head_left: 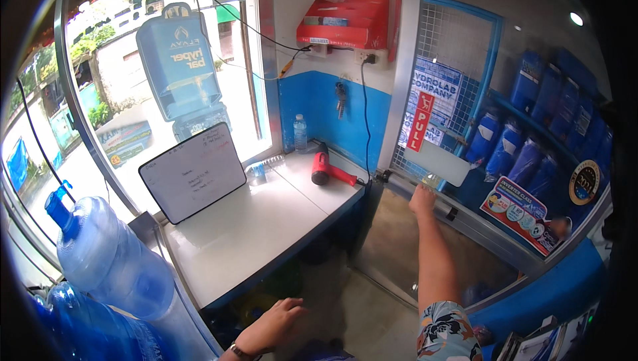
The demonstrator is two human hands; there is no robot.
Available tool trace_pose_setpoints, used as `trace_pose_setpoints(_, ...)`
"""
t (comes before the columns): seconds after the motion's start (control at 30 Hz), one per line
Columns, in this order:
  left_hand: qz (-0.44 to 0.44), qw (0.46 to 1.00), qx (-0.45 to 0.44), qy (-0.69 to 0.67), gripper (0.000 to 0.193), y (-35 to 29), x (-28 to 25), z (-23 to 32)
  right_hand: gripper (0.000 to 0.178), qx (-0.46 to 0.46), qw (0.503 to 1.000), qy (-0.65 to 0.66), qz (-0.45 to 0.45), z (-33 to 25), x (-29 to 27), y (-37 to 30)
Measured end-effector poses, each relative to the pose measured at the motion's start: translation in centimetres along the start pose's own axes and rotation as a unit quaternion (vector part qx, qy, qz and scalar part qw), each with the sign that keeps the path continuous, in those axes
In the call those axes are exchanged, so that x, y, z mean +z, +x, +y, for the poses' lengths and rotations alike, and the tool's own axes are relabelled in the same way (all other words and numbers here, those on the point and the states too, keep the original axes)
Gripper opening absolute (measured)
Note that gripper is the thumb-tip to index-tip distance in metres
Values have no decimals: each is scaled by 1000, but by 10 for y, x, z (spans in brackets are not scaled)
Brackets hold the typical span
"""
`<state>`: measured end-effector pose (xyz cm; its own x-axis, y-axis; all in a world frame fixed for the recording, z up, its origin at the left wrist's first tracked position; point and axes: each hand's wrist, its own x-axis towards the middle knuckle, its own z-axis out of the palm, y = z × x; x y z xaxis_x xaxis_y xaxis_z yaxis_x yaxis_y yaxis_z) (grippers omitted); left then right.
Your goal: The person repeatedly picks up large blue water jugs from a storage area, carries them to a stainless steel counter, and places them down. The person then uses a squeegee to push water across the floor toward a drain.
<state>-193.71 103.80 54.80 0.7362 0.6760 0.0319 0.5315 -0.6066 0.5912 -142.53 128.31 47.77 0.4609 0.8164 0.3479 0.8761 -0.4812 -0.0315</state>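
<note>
My right arm stretches forward to the metal-framed glass door (465,220). My right hand (423,199) is closed at the door's crossbar, around what looks like a small, shiny door handle (430,180); my own fingers partly hide it. Just above hang a red sign (420,122) and a pale blank plate (446,163). Lower down, my left hand (274,326) hovers off the white counter's near side with its fingers stretched out, holding nothing. A dark watch or bracelet circles that wrist.
On the white counter (279,228) stand a whiteboard (194,174), a red heat gun or hair dryer (323,170) and a small bottle (300,134). Large blue water jugs (116,255) crowd the left. Blue packs (508,148) fill shelves behind the glass. A cord (367,115) hangs from the outlet.
</note>
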Motion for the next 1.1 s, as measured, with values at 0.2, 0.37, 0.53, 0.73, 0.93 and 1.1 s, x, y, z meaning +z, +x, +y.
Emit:
trace_pose_setpoints(0.2,94,991,91,-19,67,68,-12,8,18,-42,998,27,49,-27,-39,-118)
trace_pose_setpoints(0.37,228,971,77,-8,90,74,-9,17,16,-71,989,101,86,-48,-103,-272)
trace_pose_setpoints(0.53,270,949,137,-89,86,28,3,41,25,-23,952,194,236,-79,-174,-463)
trace_pose_setpoints(0.73,-2,942,242,-232,60,-115,44,97,28,-113,793,587,-117,-164,-179,-647)
trace_pose_setpoints(0.93,-445,616,490,-427,32,-133,91,152,16,-224,881,408,-79,-180,-147,-614)
trace_pose_setpoints(1.1,-413,711,455,-343,25,-62,98,131,20,-93,889,424,-145,-104,-140,-568)
